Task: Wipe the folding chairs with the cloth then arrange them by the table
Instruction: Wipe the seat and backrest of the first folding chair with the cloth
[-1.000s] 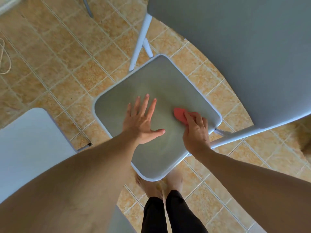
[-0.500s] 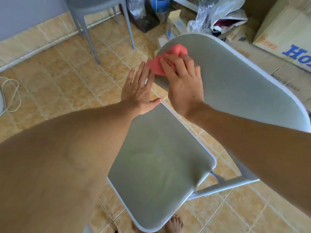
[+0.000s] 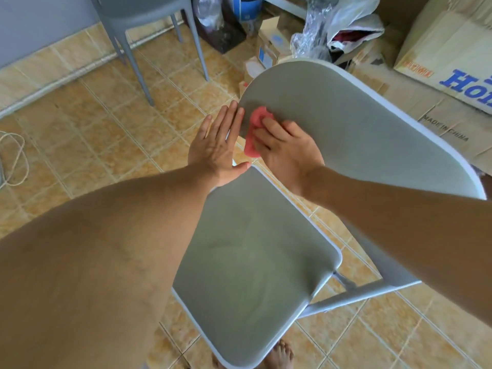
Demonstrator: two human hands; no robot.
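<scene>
A grey folding chair stands open in front of me, its seat (image 3: 255, 262) low in the middle and its backrest (image 3: 359, 123) rising to the right. My right hand (image 3: 287, 150) presses a pink cloth (image 3: 254, 134) against the left end of the backrest. My left hand (image 3: 219, 145) is flat with fingers straight, beside the backrest's left edge and above the seat's far corner, holding nothing.
A grey plastic chair (image 3: 149, 27) stands at the back left by the wall. Cardboard boxes (image 3: 452, 49), plastic bags (image 3: 332, 27) and small cartons crowd the floor behind the backrest. A cord (image 3: 13, 161) lies on the tiles at left. My bare feet (image 3: 279, 355) are under the seat.
My view lifted from the seat to the backrest. My right hand carried the cloth from the seat up to the backrest's top left, then down along its left end. My left hand left the seat.
</scene>
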